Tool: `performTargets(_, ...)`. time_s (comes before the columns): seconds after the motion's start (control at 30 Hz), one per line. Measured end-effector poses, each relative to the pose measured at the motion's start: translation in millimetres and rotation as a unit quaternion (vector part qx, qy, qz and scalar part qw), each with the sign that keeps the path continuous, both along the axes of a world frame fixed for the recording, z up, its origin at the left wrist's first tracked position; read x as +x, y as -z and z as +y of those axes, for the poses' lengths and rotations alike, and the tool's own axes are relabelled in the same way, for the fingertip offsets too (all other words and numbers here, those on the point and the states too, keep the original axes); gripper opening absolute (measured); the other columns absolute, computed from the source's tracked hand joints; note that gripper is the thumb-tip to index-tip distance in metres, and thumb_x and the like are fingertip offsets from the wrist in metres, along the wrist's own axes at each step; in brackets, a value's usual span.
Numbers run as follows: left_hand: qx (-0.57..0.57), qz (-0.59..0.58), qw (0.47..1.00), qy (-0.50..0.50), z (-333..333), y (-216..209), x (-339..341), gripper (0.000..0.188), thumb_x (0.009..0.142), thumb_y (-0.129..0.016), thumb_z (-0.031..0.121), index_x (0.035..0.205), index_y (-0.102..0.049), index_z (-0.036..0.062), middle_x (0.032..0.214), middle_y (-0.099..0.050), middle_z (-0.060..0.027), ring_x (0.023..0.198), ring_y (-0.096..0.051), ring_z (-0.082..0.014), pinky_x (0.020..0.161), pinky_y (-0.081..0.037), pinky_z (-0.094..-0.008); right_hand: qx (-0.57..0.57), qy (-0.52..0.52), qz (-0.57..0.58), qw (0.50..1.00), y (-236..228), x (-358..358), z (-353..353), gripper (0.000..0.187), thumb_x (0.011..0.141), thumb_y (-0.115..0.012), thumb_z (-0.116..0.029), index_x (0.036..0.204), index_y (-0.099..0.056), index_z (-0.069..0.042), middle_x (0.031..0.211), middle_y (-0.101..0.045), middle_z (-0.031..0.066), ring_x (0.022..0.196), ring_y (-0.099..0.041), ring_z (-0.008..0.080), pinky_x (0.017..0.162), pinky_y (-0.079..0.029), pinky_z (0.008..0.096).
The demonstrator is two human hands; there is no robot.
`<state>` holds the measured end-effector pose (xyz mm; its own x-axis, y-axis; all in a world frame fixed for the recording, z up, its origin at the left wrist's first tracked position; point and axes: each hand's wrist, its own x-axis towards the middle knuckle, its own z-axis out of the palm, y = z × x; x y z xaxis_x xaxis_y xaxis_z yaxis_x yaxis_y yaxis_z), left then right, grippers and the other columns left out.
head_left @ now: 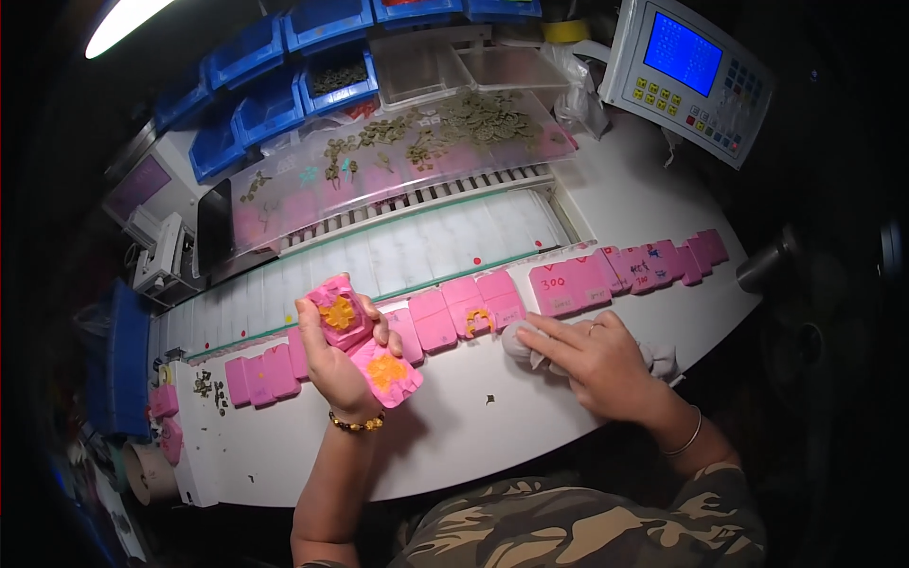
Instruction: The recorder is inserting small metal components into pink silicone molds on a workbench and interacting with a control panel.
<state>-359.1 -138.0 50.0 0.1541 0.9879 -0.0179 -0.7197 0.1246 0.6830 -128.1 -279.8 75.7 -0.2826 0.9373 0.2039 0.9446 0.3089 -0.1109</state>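
My left hand (333, 364) holds a pink block mould in two opened halves, fingers wrapped round it. The upper half (333, 295) and the lower half (409, 379) each show a yellow-orange flower-shaped patch on the inner face. My right hand (606, 364) is closed over a whitish cloth bundle (517, 343), low over the table. Its index and middle fingers lie along the bundle, whose tail (660, 358) shows beyond the hand. The thumb is hidden. Beside the bundle, a yellow-orange curved piece (480, 320) lies on a pink block (464, 298).
Pink blocks (434, 317) stand in a row across the white table (454, 431). Behind them runs a glass-edged panel (379, 256). A translucent tray (284, 204) carries many small bronze-coloured pieces (488, 115). Blue bins (248, 55) line the back. A control panel (696, 80) stands back right.
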Motion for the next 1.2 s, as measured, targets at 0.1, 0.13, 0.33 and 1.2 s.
performTargets(0.1,-0.035,-0.005,0.998,0.055,0,8,5,0.048,0.101,-0.030,0.048,0.115,-0.049,0.0063,0.075,-0.054,-0.0076,0.053,-0.049,-0.0154,0.043,-0.046,-0.0300,0.034,0.038,0.053,0.997,-10,6,8,0.054,0.074,-0.059,-0.002,0.127,-0.058,-0.014,0.129,-0.058,0.0093,0.071,-0.058,0.0182,0.074,-0.037,0.0325)
performTargets(0.13,-0.042,-0.004,0.996,0.085,-1,11,5,0.047,0.101,-0.030,0.048,0.115,-0.049,0.0066,0.075,-0.054,-0.0074,0.052,-0.048,-0.0154,0.043,-0.046,-0.0300,0.087,0.057,0.073,0.992,-27,-1,10,0.054,0.074,-0.058,-0.002,0.127,-0.059,-0.014,0.129,-0.058,0.0097,0.072,-0.059,0.0183,0.074,-0.036,0.0330)
performTargets(0.33,-0.072,-0.031,0.994,0.071,-2,12,8,0.048,0.101,-0.030,0.048,0.114,-0.049,0.0068,0.076,-0.054,-0.0077,0.053,-0.050,-0.0157,0.043,-0.045,-0.0300,0.177,0.045,-0.030,0.983,12,-28,43,0.058,0.072,-0.060,-0.001,0.128,-0.057,-0.015,0.131,-0.056,0.0133,0.078,-0.060,0.0184,0.076,-0.038,0.0339)
performTargets(1.2,-0.143,-0.030,0.964,0.220,-4,33,0,0.054,0.101,-0.026,0.050,0.114,-0.050,0.0031,0.075,-0.056,-0.0090,0.056,-0.051,-0.0174,0.048,-0.048,-0.0341,-0.038,-0.166,0.103,0.980,41,-17,102,0.022,0.074,-0.065,-0.004,0.094,-0.064,-0.010,0.099,-0.061,0.0045,0.095,-0.056,0.0249,0.080,-0.045,0.0369)
